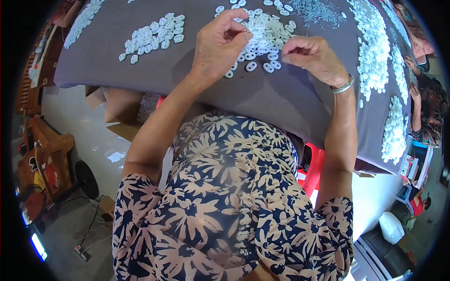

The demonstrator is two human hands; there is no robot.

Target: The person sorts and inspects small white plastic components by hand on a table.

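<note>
Above the near edge of the cloth-covered table, my left hand is closed, its thumb against bent fingers and the forefinger raised. What it holds, if anything, is too small to make out. My right hand, with a bangle at the wrist, is also closed, thumb and fingertips together; I cannot make out anything in them. Between and behind both hands spreads a heap of small white oval plastic pieces, many with two holes. A loose white oval piece lies just in front. Farther back is a pile of thin grey metal pins or screws.
A smaller group of white pieces lies to the left. Larger heaps run along the right side, where another person's hand reaches the table. Cardboard boxes stand under the table's left edge. A red chair shows beside me.
</note>
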